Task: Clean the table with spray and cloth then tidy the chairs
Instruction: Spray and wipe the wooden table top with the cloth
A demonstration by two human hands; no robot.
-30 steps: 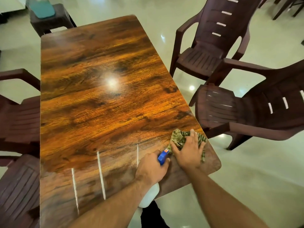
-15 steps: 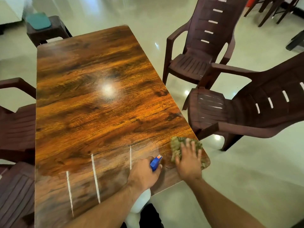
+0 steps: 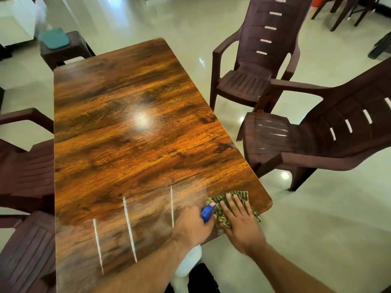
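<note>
Diagonally, spray bottle (image 3: pixel 188 263) — nozzle toward cloth (image 3: pixel 243 195).

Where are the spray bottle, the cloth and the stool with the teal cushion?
spray bottle (image 3: pixel 208 212), head view, blue nozzle.
cloth (image 3: pixel 243 195), head view, striped far edge.
stool (image 3: pixel 69 52), head view, brown seat rim.

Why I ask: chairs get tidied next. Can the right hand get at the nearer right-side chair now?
Probably yes: the right hand presses the cloth flat at the table's near right corner, and only open floor lies between it and the nearer chair.
</note>
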